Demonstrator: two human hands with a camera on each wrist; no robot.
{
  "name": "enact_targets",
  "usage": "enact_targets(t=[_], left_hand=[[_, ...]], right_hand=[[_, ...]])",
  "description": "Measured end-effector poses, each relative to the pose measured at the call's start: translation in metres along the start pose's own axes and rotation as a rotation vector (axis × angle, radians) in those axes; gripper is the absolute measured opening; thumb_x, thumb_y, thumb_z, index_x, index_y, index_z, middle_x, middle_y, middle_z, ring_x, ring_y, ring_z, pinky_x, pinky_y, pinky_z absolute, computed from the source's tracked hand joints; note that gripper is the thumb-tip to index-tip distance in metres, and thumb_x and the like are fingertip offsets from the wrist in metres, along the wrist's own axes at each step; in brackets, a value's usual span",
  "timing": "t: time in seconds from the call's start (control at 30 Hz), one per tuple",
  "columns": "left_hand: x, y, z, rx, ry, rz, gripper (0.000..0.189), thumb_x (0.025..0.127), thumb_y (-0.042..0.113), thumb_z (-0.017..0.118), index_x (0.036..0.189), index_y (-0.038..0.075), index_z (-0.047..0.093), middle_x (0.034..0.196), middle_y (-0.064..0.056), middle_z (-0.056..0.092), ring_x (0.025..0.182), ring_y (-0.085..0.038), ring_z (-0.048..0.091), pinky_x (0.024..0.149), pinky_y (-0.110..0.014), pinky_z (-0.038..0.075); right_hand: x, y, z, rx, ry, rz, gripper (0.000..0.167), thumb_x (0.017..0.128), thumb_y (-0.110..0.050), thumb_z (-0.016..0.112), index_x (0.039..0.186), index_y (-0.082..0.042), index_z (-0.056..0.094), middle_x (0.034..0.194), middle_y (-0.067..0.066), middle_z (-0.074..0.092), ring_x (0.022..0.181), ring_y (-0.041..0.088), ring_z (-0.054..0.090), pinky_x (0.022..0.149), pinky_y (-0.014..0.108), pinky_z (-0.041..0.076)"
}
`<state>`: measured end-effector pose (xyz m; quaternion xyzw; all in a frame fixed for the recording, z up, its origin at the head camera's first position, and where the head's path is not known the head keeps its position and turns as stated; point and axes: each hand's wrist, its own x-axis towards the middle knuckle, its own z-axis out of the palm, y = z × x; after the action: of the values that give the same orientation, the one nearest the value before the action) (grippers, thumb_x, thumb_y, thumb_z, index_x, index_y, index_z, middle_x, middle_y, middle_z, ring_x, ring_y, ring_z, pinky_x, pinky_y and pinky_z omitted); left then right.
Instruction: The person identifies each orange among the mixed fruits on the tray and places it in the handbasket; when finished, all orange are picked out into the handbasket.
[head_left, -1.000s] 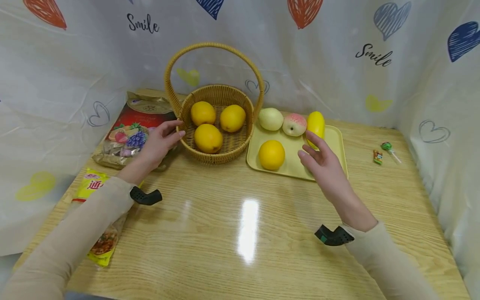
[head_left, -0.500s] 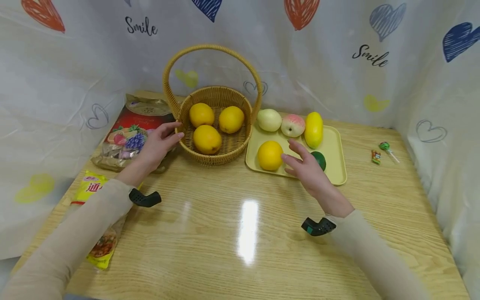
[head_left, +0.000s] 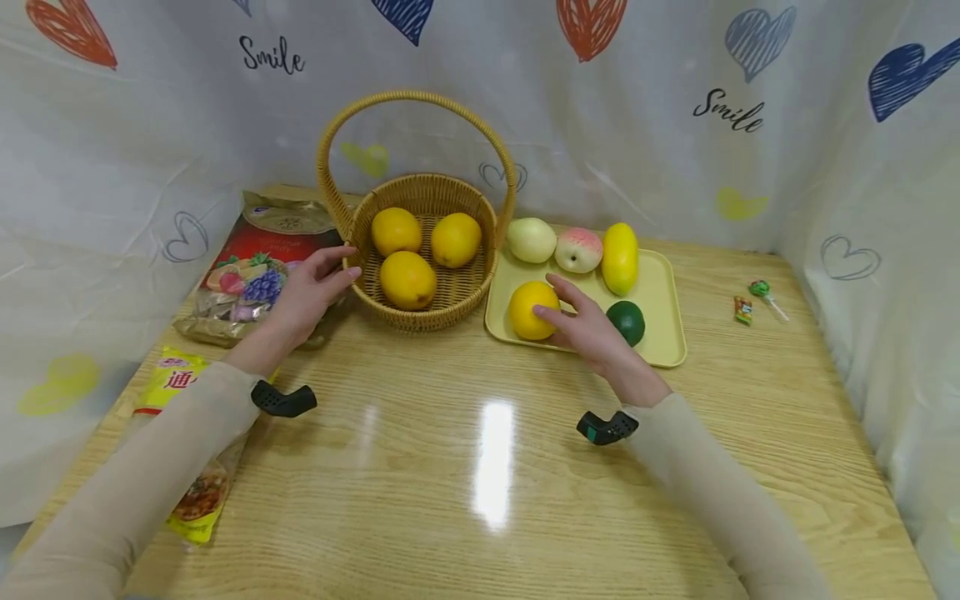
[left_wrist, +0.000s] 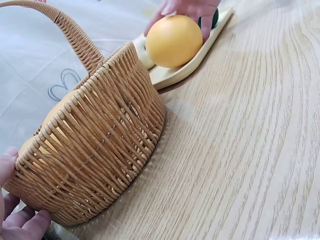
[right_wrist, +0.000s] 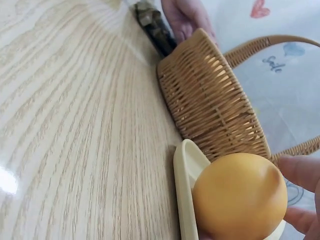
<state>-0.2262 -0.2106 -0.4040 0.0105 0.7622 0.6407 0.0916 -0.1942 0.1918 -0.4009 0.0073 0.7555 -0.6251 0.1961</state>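
A wicker basket (head_left: 423, 317) with a tall handle holds several yellow-orange fruits (head_left: 407, 281). My left hand (head_left: 303, 292) grips the basket's left side, its thumb and fingers against the rim and outer wall in the left wrist view. On the pale yellow tray (head_left: 663, 308) right of the basket sits a round orange (head_left: 528, 310). My right hand (head_left: 592, 329) has its thumb and fingers curled round that orange from the right. The orange fills the lower part of the right wrist view (right_wrist: 240, 197); some fingers behind it are hidden.
Also on the tray are a pale green fruit (head_left: 532, 240), a peach (head_left: 579, 250), a long yellow fruit (head_left: 620, 258) and a dark green fruit (head_left: 626, 322). A candy bag (head_left: 262, 267) and a yellow food packet (head_left: 198, 500) lie left. A lollipop (head_left: 761, 288) and wrapped sweet (head_left: 742, 310) lie right.
My right hand has moved left and down from beside the long yellow fruit to the orange and closed round it. The dark green fruit has come into sight. My left hand stays at the basket.
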Motion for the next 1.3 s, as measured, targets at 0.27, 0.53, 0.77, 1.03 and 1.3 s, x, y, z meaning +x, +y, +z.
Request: enact_targets(t=[0.27, 0.53, 0.77, 1.03, 1.3], left_hand=[[0.0003, -0.0002, -0.0004, -0.010, -0.002, -0.002, 0.055, 0.100, 0.030, 0.056, 0.149, 0.011, 0.039, 0.155, -0.008, 0.032, 0.133, -0.022, 0.042, 0.111, -0.043, 0.035], [0.0011, -0.0024, -0.0013, -0.016, 0.000, -0.001, 0.055, 0.100, 0.030, 0.057, 0.149, 0.011, 0.039, 0.155, -0.007, 0.032, 0.133, -0.021, 0.042, 0.111, -0.043, 0.035], [0.0004, -0.0015, -0.0010, -0.008, -0.003, 0.004, 0.056, 0.100, 0.031, 0.057, 0.149, 0.012, 0.039, 0.155, -0.008, 0.032, 0.133, -0.022, 0.042, 0.111, -0.043, 0.035], [0.0014, -0.0015, 0.0003, -0.004, 0.009, 0.006, 0.055, 0.100, 0.031, 0.057, 0.148, 0.011, 0.040, 0.153, -0.008, 0.036, 0.130, -0.020, 0.045, 0.111, -0.042, 0.036], [0.0018, -0.0026, -0.0007, -0.007, 0.006, 0.010, 0.055, 0.100, 0.030, 0.056, 0.149, 0.010, 0.039, 0.154, -0.008, 0.035, 0.129, -0.018, 0.045, 0.110, -0.044, 0.036]], right_hand=[[0.0057, -0.0031, 0.0056, -0.047, -0.034, -0.006, 0.067, 0.098, -0.019, 0.063, 0.155, -0.024, 0.029, 0.150, 0.009, 0.033, 0.123, 0.032, 0.047, 0.098, 0.043, 0.048], [0.0057, -0.0037, 0.0056, -0.225, -0.036, -0.075, 0.062, 0.100, -0.024, 0.059, 0.155, -0.021, 0.031, 0.152, 0.010, 0.034, 0.127, 0.029, 0.041, 0.106, 0.045, 0.041], [0.0026, -0.0079, 0.0055, -0.254, -0.043, -0.109, 0.058, 0.100, -0.021, 0.059, 0.153, -0.019, 0.035, 0.152, 0.010, 0.034, 0.133, 0.029, 0.033, 0.113, 0.047, 0.028], [0.0057, -0.0037, 0.0017, -0.208, -0.079, -0.116, 0.057, 0.099, -0.020, 0.061, 0.151, -0.019, 0.038, 0.152, 0.005, 0.036, 0.129, 0.029, 0.040, 0.107, 0.045, 0.036], [0.0065, -0.0025, 0.0004, -0.150, -0.116, -0.074, 0.058, 0.098, -0.022, 0.062, 0.151, -0.022, 0.039, 0.151, 0.004, 0.035, 0.127, 0.029, 0.041, 0.106, 0.045, 0.038]])
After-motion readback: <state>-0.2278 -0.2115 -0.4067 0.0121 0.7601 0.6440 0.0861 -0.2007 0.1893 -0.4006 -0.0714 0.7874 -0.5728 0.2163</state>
